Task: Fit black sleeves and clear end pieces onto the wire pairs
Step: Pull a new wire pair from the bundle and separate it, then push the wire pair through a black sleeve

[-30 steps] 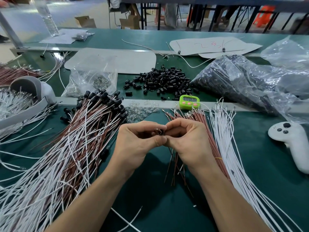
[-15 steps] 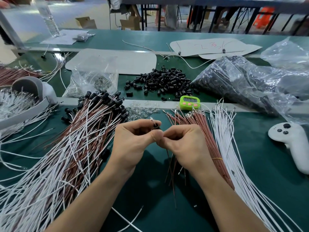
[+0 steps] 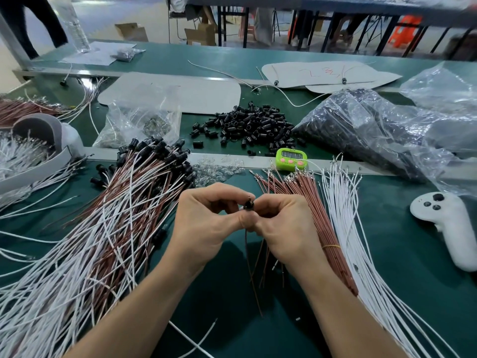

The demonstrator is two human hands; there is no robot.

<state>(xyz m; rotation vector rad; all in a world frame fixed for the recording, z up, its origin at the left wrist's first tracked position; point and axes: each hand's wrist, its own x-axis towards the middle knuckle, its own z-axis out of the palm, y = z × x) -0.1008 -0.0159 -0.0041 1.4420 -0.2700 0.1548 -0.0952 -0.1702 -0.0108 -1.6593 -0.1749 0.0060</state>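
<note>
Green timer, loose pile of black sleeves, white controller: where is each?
green timer [image 3: 291, 158], head view, centre of its front face.
pile of black sleeves [image 3: 247, 126], head view, middle of the heap.
white controller [image 3: 449, 226], head view, upper handle below the buttons.

Person's bare L hand [image 3: 204, 223] & bare R hand [image 3: 286, 228], each w/ a bare forearm: L forearm [image 3: 124, 313], R forearm [image 3: 343, 319]. Knuckle creases show on backs of hands. Nails too small to judge.
</note>
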